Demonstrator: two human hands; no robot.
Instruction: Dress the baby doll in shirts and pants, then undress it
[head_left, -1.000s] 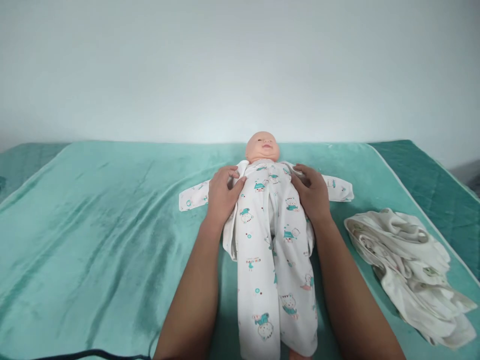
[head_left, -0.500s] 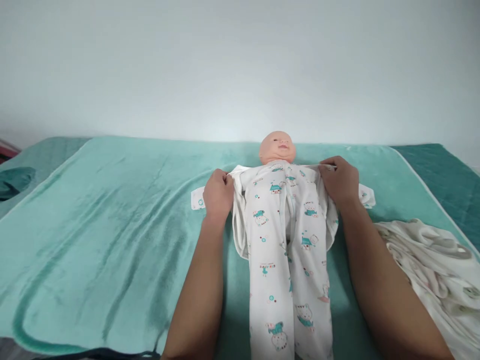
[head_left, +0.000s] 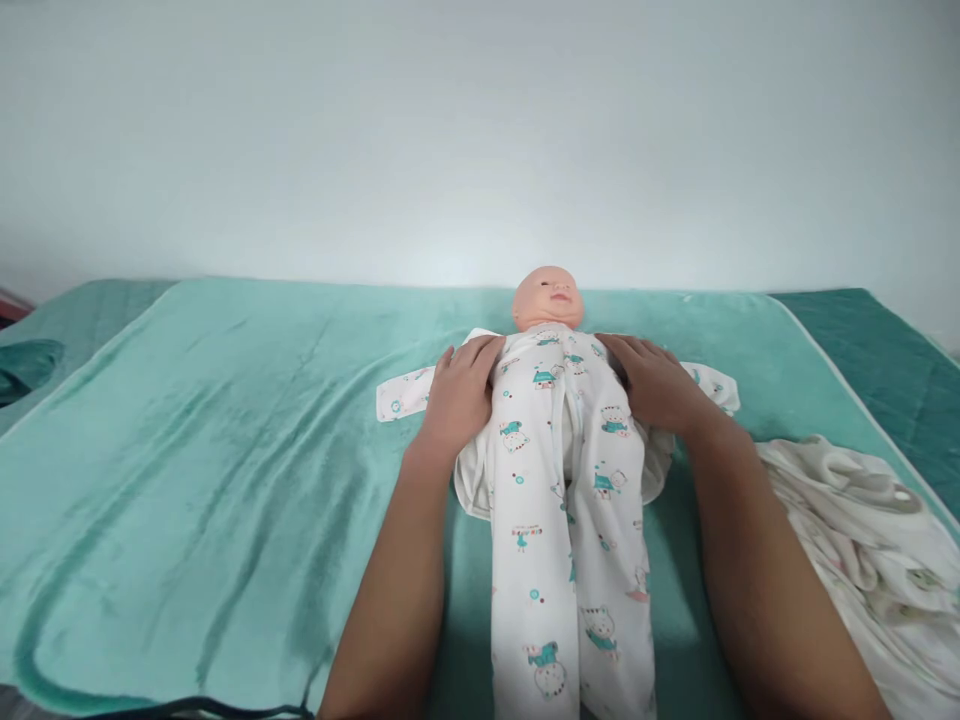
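A baby doll (head_left: pixel 546 296) lies on its back, its bald head toward the wall. White printed baby pants (head_left: pixel 532 500) are laid along its front, from below the neck down past the lower edge of the view. Under them shows a white printed baby top (head_left: pixel 405 393) with both sleeves spread out sideways. My left hand (head_left: pixel 463 390) rests open and flat at the doll's left-hand side in view, touching the garments. On the opposite side my right hand (head_left: pixel 652 378) lies open as well, fingers pointing toward the doll's chest. The doll's body is hidden under the cloth.
A mint-green blanket (head_left: pixel 225 480) with a few wrinkles covers the bed. Crumpled cream-white clothes (head_left: pixel 855 530) lie at the right, close to my forearm. A black cord (head_left: pixel 202 705) runs along the front edge. The pale wall (head_left: pixel 480 130) rises behind.
Both hands have let go of the cloth they pinched near the doll's shoulders. They have moved inward, fingers now stretched flat against the sides of the garments.
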